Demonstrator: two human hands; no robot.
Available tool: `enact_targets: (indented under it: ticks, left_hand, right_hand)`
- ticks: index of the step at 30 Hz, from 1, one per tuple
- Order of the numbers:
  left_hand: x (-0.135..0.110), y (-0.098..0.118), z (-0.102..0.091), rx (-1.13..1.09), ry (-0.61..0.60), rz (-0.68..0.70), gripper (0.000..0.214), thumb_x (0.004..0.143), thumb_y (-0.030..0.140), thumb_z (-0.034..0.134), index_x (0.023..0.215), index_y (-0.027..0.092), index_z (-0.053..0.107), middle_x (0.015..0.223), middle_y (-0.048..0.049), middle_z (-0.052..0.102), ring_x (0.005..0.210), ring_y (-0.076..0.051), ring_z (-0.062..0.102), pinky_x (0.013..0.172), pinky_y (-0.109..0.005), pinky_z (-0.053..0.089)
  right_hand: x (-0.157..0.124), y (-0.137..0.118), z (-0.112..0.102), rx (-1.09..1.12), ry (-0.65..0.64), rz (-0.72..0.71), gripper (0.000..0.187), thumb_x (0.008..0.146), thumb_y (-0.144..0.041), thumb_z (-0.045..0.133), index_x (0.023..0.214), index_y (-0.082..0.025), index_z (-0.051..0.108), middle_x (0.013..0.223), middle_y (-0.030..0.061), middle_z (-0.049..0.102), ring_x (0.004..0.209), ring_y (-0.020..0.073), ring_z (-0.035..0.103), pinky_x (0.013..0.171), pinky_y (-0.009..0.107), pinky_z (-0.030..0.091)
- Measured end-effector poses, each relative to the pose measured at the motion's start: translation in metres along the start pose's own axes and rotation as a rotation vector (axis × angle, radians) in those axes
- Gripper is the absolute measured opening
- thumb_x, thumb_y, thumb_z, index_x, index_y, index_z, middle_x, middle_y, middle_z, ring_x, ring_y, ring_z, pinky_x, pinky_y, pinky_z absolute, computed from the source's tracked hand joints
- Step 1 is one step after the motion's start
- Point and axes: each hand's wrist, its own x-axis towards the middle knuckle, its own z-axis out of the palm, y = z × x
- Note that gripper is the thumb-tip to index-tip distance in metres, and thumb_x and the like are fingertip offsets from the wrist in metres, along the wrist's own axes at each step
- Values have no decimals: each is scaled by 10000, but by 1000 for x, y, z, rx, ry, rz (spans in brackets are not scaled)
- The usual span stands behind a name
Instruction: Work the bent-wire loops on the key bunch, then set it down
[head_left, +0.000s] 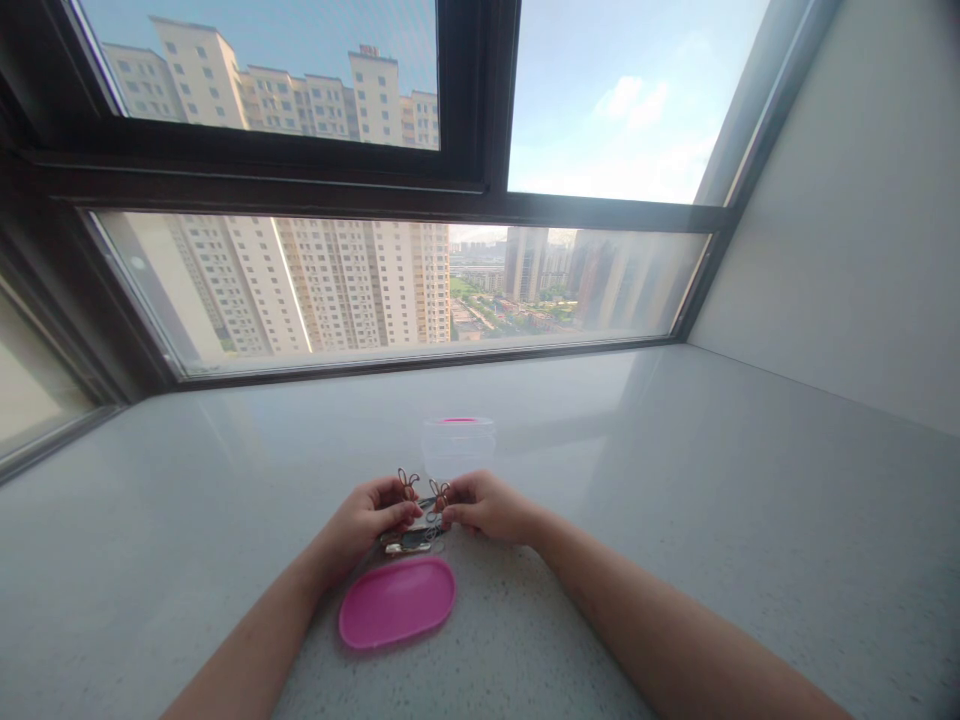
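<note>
Between the thumb and fingers of my left hand (pixel 379 508) is a small brown bow-shaped piece (pixel 407 483) with thin loops sticking up. My right hand (pixel 480 505) pinches a similar brown looped piece (pixel 439 493) close beside it. Below both hands lies a small pile of metal items (pixel 409 541), some silver and some dark, partly covered by my fingers; their exact kind is too small to tell. Nearer to me a pink oval lid (pixel 397 603) rests on the surface. Just beyond my hands stands a clear plastic container (pixel 459 446) with a bit of pink at its top.
The pale speckled sill (pixel 675 540) stretches out on both sides of my arms. A dark window frame (pixel 450 200) bounds it at the back, and a white wall (pixel 840 220) rises at the right. Tall buildings show through the glass.
</note>
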Motion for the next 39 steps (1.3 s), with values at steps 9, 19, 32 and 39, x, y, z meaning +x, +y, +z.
enact_targets:
  ticks: [9, 19, 32, 39]
  left_hand:
    - [1, -3, -1, -7, -9, 1, 337, 707, 366, 661, 875, 96, 550, 797, -64, 617, 653, -112, 518, 602, -221, 397]
    - [1, -4, -2, 3, -16, 3, 330, 720, 358, 651, 890, 96, 545, 802, -64, 615, 651, -107, 510, 599, -220, 396]
    - [2, -6, -3, -13, -19, 7, 328, 713, 369, 654, 875, 105, 547, 783, -55, 612, 630, -105, 507, 576, -212, 382]
    - [0, -3, -1, -9, -5, -6, 333, 698, 364, 667, 859, 100, 544, 762, -50, 604, 609, -97, 495, 562, -207, 374]
  right_hand:
    - [0, -3, 2, 5, 10, 22, 193, 715, -235, 598, 839, -88, 610, 690, 25, 605, 432, 44, 377, 393, 170, 295]
    - [0, 0, 1, 40, 6, 14, 185, 714, -243, 609, 823, -94, 597, 694, 24, 603, 443, 44, 392, 401, 165, 308]
    - [-1, -3, 1, 28, 6, 11, 180, 717, -244, 604, 807, -90, 591, 683, 27, 598, 442, 48, 391, 402, 170, 302]
    - [0, -3, 2, 37, 12, 25, 175, 713, -236, 602, 816, -96, 589, 683, 23, 596, 437, 48, 391, 397, 169, 299]
